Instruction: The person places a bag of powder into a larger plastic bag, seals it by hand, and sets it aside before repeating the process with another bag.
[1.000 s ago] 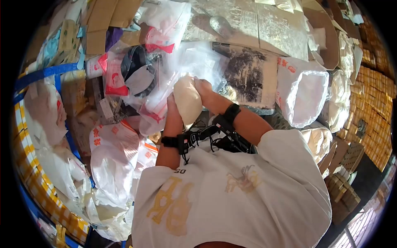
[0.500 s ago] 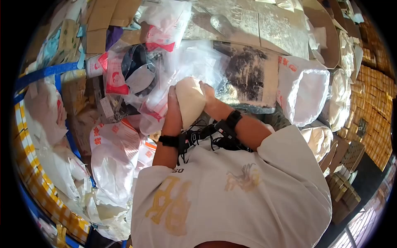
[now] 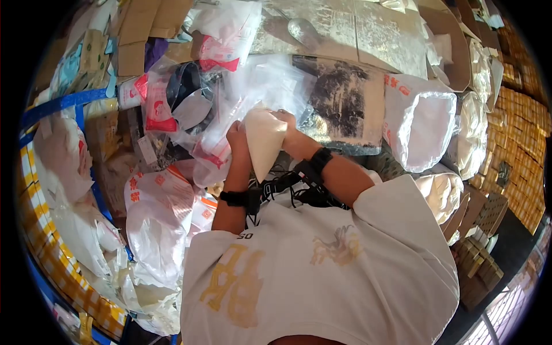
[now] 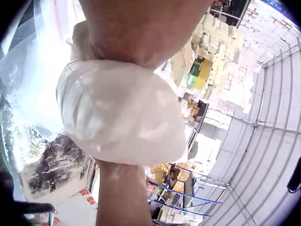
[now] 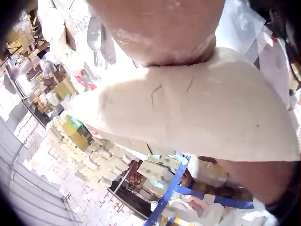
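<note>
A plump bag [image 3: 264, 141] of cream-white powder is held up between both hands in front of the chest, its narrow corner pointing down toward the shirt. My left hand [image 3: 236, 136] grips its left side, and my right hand [image 3: 286, 123] holds it near the top right. In the left wrist view the bag [image 4: 122, 113] bulges smoothly, with the left hand [image 4: 136, 33] against it and its fingertips hidden. Seen from the right wrist, the right hand [image 5: 164, 33] presses into the creased bag wall. Flat clear plastic bags [image 3: 276, 80] lie just beyond.
A metal scoop [image 3: 303, 33] rests on powder-dusted cardboard [image 3: 379, 34] at the back. To the right stands an open white sack [image 3: 422, 123] with red print. Another white sack [image 3: 158, 230] lies at left, near blue bars [image 3: 63, 102]. Pink-printed packets [image 3: 160, 109] sit back left.
The bag has turned and tilted between the hands, so its pointed corner now shows more sharply toward the body. The left hand has shifted slightly away to the left. The surroundings look the same.
</note>
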Demonstrator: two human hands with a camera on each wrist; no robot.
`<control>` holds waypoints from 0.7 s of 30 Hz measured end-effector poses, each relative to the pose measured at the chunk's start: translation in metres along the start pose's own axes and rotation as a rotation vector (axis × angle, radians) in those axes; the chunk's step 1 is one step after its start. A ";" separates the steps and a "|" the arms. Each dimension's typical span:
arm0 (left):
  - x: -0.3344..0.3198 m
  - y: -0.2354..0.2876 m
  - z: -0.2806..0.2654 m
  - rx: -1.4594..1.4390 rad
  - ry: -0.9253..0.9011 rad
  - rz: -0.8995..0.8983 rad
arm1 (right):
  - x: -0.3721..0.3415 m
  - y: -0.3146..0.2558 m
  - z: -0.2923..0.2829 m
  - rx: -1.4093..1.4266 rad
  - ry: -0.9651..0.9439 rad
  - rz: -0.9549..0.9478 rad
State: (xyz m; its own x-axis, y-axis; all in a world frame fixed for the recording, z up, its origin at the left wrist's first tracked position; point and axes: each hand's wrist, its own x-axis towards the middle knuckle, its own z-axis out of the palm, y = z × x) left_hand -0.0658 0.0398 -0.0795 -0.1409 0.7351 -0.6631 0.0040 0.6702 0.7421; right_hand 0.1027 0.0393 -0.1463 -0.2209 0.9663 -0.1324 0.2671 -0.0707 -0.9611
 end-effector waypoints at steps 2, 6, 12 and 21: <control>-0.029 0.037 0.015 -0.318 0.013 0.000 | 0.005 0.011 0.000 0.343 -0.091 0.058; -0.038 0.041 0.015 -0.438 -0.007 0.085 | 0.010 -0.084 -0.028 1.411 -0.052 0.601; 0.003 0.022 0.000 -0.138 -0.103 0.371 | 0.011 -0.142 -0.048 1.230 -0.058 0.640; -0.003 0.018 0.012 -0.924 -0.411 -0.010 | 0.025 -0.122 -0.025 0.338 0.156 0.463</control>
State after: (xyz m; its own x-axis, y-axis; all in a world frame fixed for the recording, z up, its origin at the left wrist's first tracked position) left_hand -0.0531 0.0512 -0.0651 0.2156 0.8249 -0.5225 -0.7882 0.4629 0.4056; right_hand 0.0878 0.0779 -0.0264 -0.0051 0.8393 -0.5437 -0.0163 -0.5437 -0.8391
